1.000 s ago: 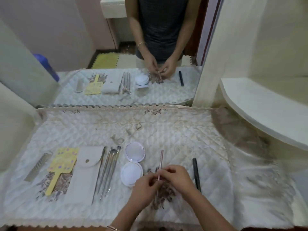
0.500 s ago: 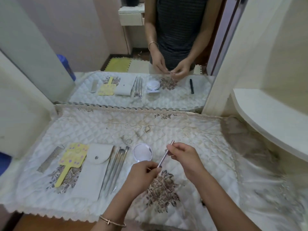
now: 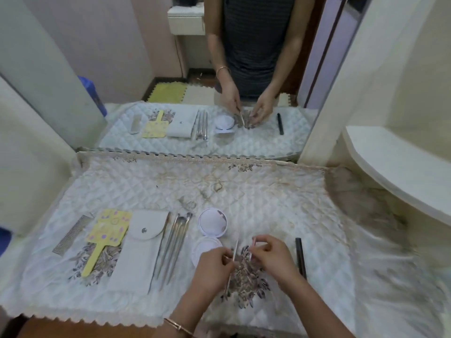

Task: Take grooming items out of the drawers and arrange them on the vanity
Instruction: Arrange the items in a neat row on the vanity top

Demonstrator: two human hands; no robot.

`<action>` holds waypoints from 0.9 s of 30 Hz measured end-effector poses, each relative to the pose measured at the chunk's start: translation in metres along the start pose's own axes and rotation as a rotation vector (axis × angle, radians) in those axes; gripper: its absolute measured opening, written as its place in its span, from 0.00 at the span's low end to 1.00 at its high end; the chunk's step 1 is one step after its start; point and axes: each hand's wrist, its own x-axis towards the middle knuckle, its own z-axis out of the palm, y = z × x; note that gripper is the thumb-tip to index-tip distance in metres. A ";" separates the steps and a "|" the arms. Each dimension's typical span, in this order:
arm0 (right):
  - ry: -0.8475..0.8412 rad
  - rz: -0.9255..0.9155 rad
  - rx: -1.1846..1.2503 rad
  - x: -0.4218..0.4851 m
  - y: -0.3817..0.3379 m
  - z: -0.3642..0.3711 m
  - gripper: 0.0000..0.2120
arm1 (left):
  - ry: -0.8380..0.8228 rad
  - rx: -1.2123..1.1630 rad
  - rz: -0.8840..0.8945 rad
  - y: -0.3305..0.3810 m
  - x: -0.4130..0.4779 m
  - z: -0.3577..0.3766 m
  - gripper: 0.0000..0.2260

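Observation:
My left hand (image 3: 213, 267) pinches a thin rose-gold stick (image 3: 234, 252) that points up and away from me. My right hand (image 3: 272, 258) is just right of it, with its fingers closed on a small pale piece with a pink tip (image 3: 255, 242). The two hands are slightly apart, above the flower print on the quilted vanity cloth (image 3: 256, 196). On the cloth, from left to right, lie a metal comb (image 3: 70, 234), a yellow hand mirror (image 3: 107, 237), a white pouch (image 3: 139, 250), several steel tools (image 3: 172, 247), an open white compact (image 3: 212, 226) and a black pencil (image 3: 300, 254).
A wall mirror (image 3: 219, 81) stands behind the vanity and repeats the scene. A cream curved shelf (image 3: 395, 167) juts out at the right. A cream side panel (image 3: 29, 154) closes the left. The cloth's scalloped front edge (image 3: 97, 318) hangs near me.
Both hands have come down toward the cloth. The single stick they held together now shows as two parts, the long part in my left hand and a small piece in my right.

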 end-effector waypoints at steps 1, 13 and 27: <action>0.015 0.006 -0.061 0.000 0.006 0.002 0.06 | 0.016 0.022 0.005 -0.002 0.001 0.008 0.02; 0.087 -0.039 -0.239 0.000 0.016 0.016 0.08 | 0.060 0.213 0.090 -0.013 0.009 0.027 0.08; 0.472 -0.051 -0.292 -0.010 0.036 -0.047 0.04 | -0.021 0.018 0.186 0.009 0.012 0.015 0.07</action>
